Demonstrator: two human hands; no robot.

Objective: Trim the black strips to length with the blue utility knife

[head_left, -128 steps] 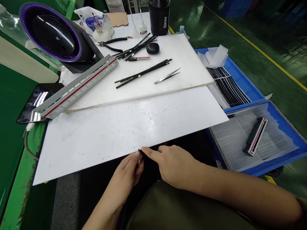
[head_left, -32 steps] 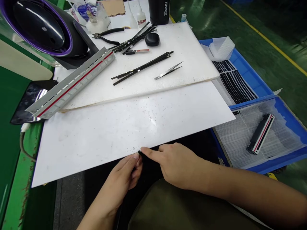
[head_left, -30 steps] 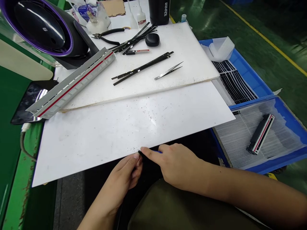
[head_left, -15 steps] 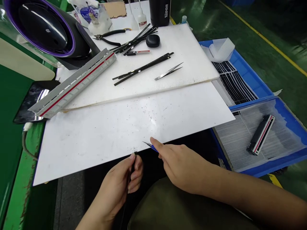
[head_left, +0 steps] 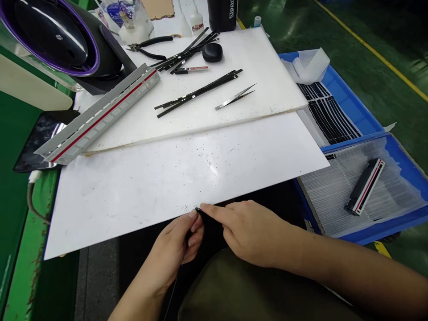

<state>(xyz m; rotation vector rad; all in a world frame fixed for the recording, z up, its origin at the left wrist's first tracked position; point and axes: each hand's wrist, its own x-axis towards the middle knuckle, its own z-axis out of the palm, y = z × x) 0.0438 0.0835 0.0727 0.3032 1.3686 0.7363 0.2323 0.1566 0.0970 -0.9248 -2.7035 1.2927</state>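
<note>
My left hand (head_left: 180, 236) is closed at the front edge of the white sheet (head_left: 133, 187), pinching a thin black strip (head_left: 174, 285) that hangs below it. Its upper end shows at my thumb tip. My right hand (head_left: 247, 227) comes from the right with its index finger stretched to that end. The thin pointed tool it holds is mostly hidden behind the fingers. Dark specks lie on the sheet near the fingertips. Beyond, on a white foam board (head_left: 267, 98), are several black strips (head_left: 200, 91) and metal tweezers (head_left: 236, 97).
A long grey part with a red line (head_left: 103, 116) lies at the left beside a black and purple device (head_left: 60, 35). Pliers (head_left: 150, 47), a black case (head_left: 212, 52) and bottles (head_left: 196, 20) stand behind. Blue trays (head_left: 397, 178) are at the right.
My right hand has moved slightly left, bringing its index finger and the tool to my left thumb. My left hand has moved slightly right and up. The camera view has shifted a little.
</note>
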